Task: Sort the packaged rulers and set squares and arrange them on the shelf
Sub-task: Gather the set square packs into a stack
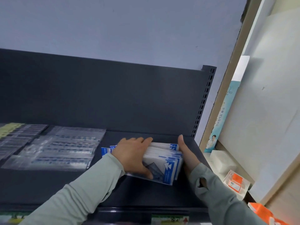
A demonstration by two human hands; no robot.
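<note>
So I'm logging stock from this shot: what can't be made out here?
Head view:
blue-and-white packets: count and print hidden under the left hand.
right hand: fingers hidden behind those packets.
clear ruler packs: blurred, markings unreadable; leftmost cut by frame edge.
shelf label: cut by bottom edge.

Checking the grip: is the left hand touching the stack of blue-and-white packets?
Touching. The head view shows the left hand lying on the stack of blue-and-white packets, with its thumb wrapped over the near edge.
</note>
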